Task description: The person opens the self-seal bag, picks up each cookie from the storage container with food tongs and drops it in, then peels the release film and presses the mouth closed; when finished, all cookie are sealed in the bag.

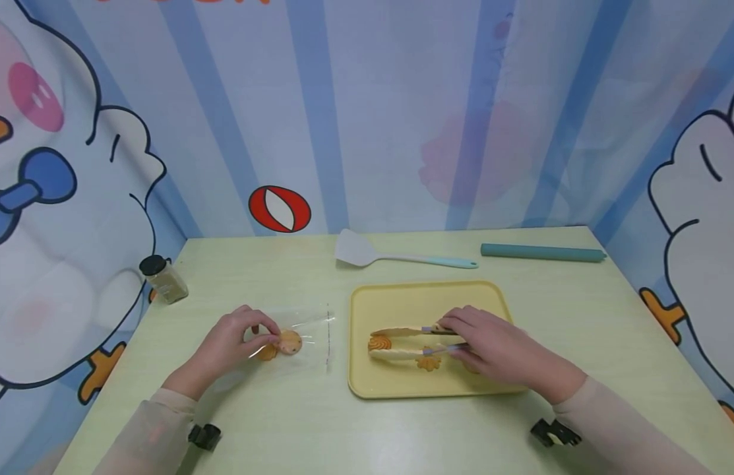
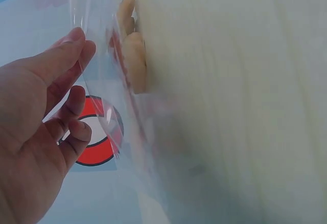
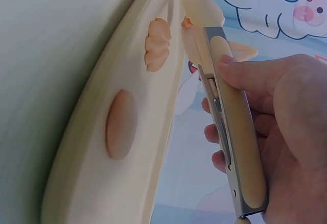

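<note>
My left hand [image 1: 227, 343] pinches the edge of a clear plastic bag [image 1: 317, 353] lying on the table. Inside the bag are round cookies [image 1: 291, 342], seen edge-on in the left wrist view. With my right hand [image 1: 491, 346] I grip food tongs [image 3: 237, 132] over a yellow tray [image 1: 402, 297]. A swirled cookie [image 1: 379, 342] sits between the tong tips, near the tray's left side. On the tray lies a flower-shaped cookie [image 1: 428, 363] below the tongs. A smooth round cookie [image 3: 121, 124] shows near it in the right wrist view, mostly covered by my hand from above.
Behind the tray lies a spatula [image 1: 355, 249] with a pale green handle. A green stick-like roll [image 1: 541, 253] is at the back right. A black-lidded jar [image 1: 165, 280] stands at the left edge. A cartoon-printed curtain [image 1: 390, 119] encloses the table's back and sides.
</note>
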Tool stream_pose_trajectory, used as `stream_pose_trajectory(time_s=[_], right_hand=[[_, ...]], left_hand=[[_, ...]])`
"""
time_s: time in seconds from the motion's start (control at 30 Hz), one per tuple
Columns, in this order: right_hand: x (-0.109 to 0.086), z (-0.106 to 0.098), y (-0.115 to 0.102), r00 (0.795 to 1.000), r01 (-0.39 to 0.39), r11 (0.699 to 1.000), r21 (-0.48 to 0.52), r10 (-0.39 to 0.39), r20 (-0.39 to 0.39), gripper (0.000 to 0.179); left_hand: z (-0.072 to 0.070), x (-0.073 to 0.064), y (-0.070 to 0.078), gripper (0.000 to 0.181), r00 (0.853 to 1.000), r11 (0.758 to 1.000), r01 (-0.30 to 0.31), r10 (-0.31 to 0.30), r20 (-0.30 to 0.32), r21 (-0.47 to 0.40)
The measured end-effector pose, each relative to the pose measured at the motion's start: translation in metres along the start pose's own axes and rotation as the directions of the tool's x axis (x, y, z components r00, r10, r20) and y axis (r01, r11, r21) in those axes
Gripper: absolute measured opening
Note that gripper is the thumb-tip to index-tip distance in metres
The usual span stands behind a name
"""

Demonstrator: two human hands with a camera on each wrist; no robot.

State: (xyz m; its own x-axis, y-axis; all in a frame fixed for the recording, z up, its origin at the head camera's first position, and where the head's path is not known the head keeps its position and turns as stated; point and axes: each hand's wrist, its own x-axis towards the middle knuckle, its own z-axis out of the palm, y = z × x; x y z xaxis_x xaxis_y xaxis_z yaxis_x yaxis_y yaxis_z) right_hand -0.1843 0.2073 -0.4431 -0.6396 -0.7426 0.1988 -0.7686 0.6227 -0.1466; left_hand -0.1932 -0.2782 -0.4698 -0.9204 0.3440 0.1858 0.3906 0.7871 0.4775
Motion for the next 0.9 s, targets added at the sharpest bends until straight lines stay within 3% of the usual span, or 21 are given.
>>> stream_pose_trajectory(time_s=[0.43, 0.63, 0.9], right_hand=[[0.052, 0.003, -0.012, 1.000, -0.016, 0.999, 0.050, 0.015, 0.017, 0.042], [0.080, 0.014, -0.017, 0.999, 0.030, 0.996, 0.079, -0.032, 0.025, 0.041], [0.102, 0.031, -0.022, 0.997, 0.047, 0.995, 0.088, -0.052, 0.053, 0.042]], left_hand=[[-0.001, -0.003, -0.002, 0.016, 1.000, 1.000, -0.008, 0.008, -0.017, -0.011], [-0.002, -0.003, -0.001, 0.015, 1.000, 1.000, 0.004, -0.004, -0.015, 0.000], [-0.002, -0.001, 0.001, 0.015, 1.000, 1.000, 0.019, -0.019, -0.011, 0.003]])
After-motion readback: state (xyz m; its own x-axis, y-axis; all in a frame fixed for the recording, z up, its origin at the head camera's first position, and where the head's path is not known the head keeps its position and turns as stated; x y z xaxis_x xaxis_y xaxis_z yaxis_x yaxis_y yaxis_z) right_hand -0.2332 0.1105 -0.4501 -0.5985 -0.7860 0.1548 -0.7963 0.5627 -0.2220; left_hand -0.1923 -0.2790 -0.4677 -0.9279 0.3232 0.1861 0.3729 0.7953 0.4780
